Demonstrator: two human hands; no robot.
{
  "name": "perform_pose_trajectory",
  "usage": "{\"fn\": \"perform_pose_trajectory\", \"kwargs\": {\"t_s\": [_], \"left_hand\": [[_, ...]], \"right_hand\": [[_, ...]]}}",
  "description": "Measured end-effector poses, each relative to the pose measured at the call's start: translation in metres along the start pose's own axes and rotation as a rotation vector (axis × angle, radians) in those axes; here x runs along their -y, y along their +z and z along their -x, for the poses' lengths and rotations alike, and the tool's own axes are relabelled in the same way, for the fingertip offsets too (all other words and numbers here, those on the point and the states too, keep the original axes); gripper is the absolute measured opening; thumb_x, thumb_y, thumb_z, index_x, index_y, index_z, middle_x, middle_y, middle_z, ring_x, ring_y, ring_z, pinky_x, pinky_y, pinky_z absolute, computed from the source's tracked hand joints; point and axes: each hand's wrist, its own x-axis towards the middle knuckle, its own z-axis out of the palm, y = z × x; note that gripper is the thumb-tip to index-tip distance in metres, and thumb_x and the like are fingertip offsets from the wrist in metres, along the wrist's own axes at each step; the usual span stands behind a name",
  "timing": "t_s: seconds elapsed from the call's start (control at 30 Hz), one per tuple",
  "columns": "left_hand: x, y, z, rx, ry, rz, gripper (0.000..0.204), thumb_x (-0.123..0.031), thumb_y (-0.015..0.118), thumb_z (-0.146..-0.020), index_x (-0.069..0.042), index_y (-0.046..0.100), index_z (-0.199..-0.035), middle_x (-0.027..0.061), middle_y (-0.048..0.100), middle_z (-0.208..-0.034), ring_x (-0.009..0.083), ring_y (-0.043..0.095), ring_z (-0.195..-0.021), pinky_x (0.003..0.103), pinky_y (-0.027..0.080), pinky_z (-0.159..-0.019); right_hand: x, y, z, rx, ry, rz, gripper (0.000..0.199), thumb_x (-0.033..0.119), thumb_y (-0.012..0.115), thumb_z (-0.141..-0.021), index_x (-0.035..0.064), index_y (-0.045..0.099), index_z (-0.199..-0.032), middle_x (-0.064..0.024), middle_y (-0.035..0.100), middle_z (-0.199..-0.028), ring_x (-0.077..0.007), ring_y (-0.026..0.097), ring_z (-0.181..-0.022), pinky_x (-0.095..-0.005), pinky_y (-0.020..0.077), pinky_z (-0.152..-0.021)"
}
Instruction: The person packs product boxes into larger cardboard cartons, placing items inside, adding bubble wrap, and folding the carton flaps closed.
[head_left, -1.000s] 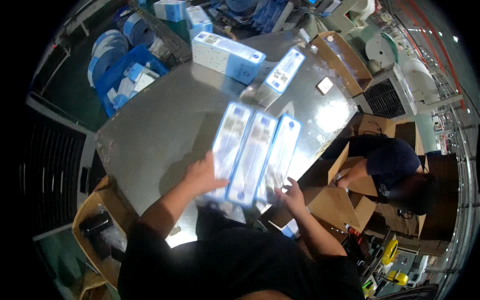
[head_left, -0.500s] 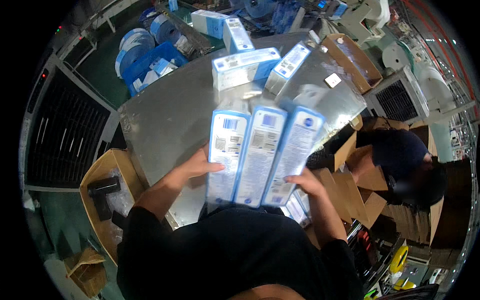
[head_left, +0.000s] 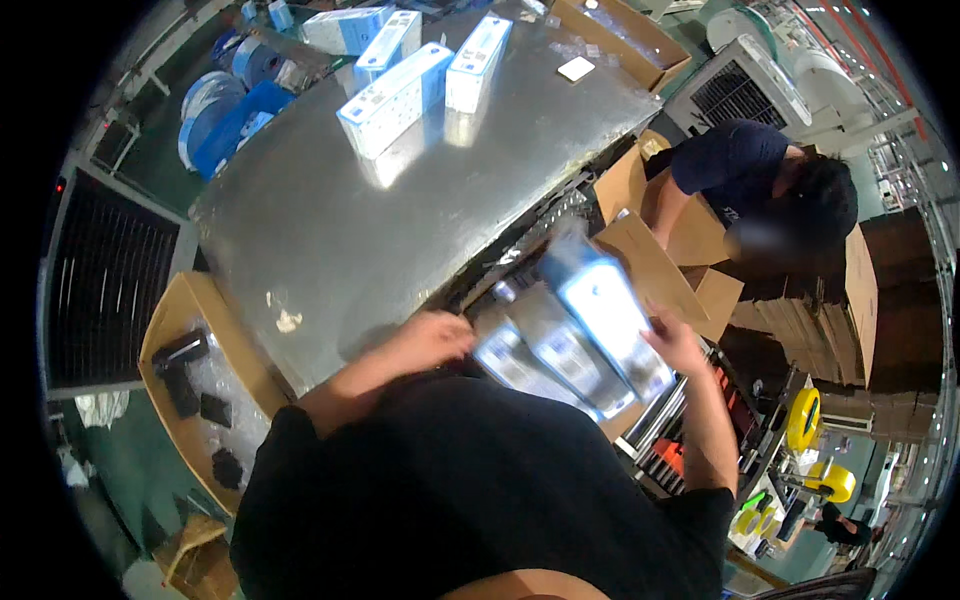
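Where held: as the frame shows, three long blue-and-white boxes point(head_left: 575, 340) are carried side by side as one bundle, past the near right edge of the steel tabletop point(head_left: 400, 220) and above an open cardboard carton point(head_left: 660, 270).
Left hand point(head_left: 430, 338): pressed against the bundle's left end; the fingers are blurred, so the exact curl cannot be told.
Right hand point(head_left: 675, 345): laid flat on the bundle's right side, fingers spread along the outer box.
Weight: judged light, since three are borne by side pressure alone.
Stiffness: thin printed card, likely stiff along the length but easily dented at corners and faces.
Surface: glossy, probably slippery; the middle box is held only by squeeze and could slide out.
Best hold: opposite outer faces near mid-length, pressure even.
Nearby: more boxes point(head_left: 395, 95) on the far tabletop; a second person point(head_left: 760, 190) bent over cartons at the right.
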Motion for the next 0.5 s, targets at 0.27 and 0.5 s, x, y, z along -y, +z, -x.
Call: {"fn": "perform_pose_trajectory", "kwargs": {"t_s": [0.27,0.5], "left_hand": [[0.139,-0.101,0.104,-1.223,0.196,0.121,0.031,-0.019,0.063,-0.093,0.0,0.06,-0.117,0.0054,0.069,-0.095,0.0112,0.062,-0.086,0.026,0.049,-0.08],[0.343,-0.17,0.264,-1.726,-0.977,-0.283,0.03,-0.023,0.057,-0.088,0.0,0.063,-0.106,0.0186,0.067,-0.109,0.0382,0.066,-0.096,0.046,0.052,-0.084]], "right_hand": [[0.011,0.146,-0.051,0.295,0.037,0.741,0.119,0.06,0.082,-0.057,0.0326,0.016,-0.153,-0.0114,-0.007,-0.161,-0.0486,0.003,-0.144,-0.0772,0.0257,-0.098],[0.005,0.166,-0.095,-0.224,-0.32,0.397,0.063,0.036,0.077,-0.074,0.0112,0.057,-0.129,-0.0142,0.064,-0.119,-0.0345,0.058,-0.111,-0.0484,0.0446,-0.095]]}}
